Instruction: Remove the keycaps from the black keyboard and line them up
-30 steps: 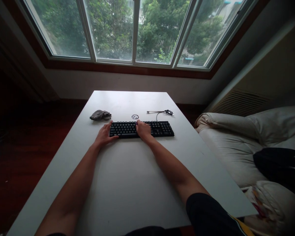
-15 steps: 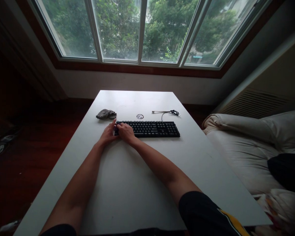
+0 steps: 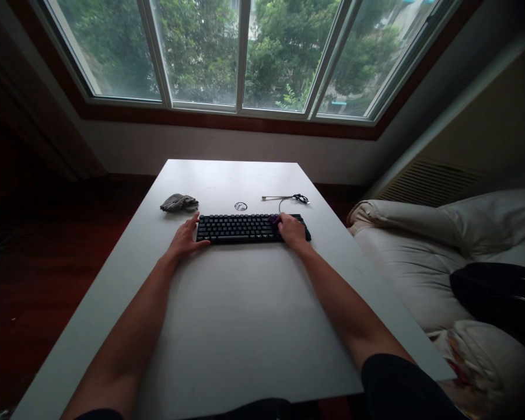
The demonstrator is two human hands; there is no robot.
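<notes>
A black keyboard (image 3: 236,228) lies flat across the white table (image 3: 245,315). My left hand (image 3: 184,238) is at its left end, thumb along the front edge and fingers at the back corner, gripping it. Over the right part of the keys, my right hand (image 3: 292,230) is closed on a small dark purple thing (image 3: 274,220), which touches or nearly touches the keys. The fingers cover most of it, so its kind is unclear.
Behind the keyboard are a crumpled grey cloth (image 3: 179,203), a small round ring-like item (image 3: 240,206) and a bundled cable (image 3: 295,199). A cream sofa (image 3: 402,268) stands along the right, with a dark item (image 3: 499,297) on it. Windows (image 3: 201,52) are ahead.
My right hand has moved from the keyboard's left end to its right part, with the purple thing. My left hand remains at the left end. The view has shifted slightly.
</notes>
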